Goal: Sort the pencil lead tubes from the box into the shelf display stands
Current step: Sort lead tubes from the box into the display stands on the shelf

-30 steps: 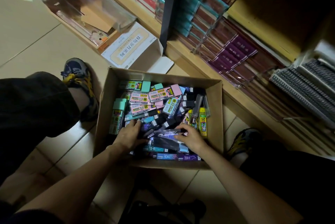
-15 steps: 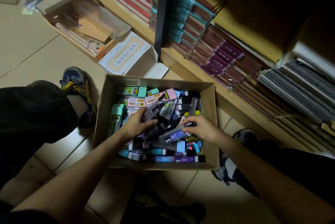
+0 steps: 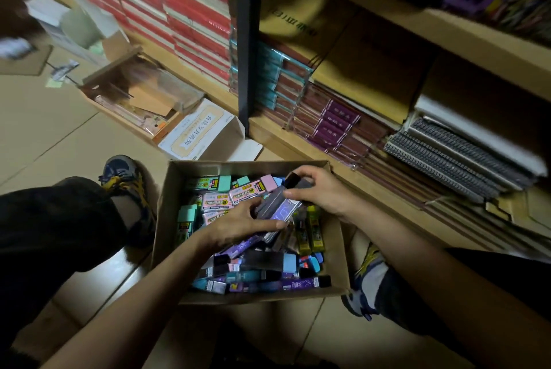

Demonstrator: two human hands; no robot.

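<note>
An open cardboard box (image 3: 161, 219) sits on the floor between my feet, filled with several pencil lead tubes in pink, teal, yellow, black and purple. Both hands hold one bundle of dark and purple lead tubes (image 3: 275, 207) just above the pile. My left hand (image 3: 238, 227) grips the bundle's near end from below. My right hand (image 3: 320, 189) is curled round its far end, near the box's back right corner. A wooden shelf (image 3: 313, 150) stands right behind the box; no display stand is plainly visible in it.
The shelf holds stacked red and white packs (image 3: 190, 10), teal and maroon packs (image 3: 280, 79), spiral notebooks (image 3: 453, 153) and brown cartons. A white lidded box (image 3: 202, 133) and an open tray box (image 3: 140, 97) lie on the tiled floor at the left. My shoes flank the cardboard box.
Both hands have gathered a bundle of tubes and lifted it toward the box's back right. The right hand moved from the front middle of the pile to the far end. The view tilted up toward the shelf.
</note>
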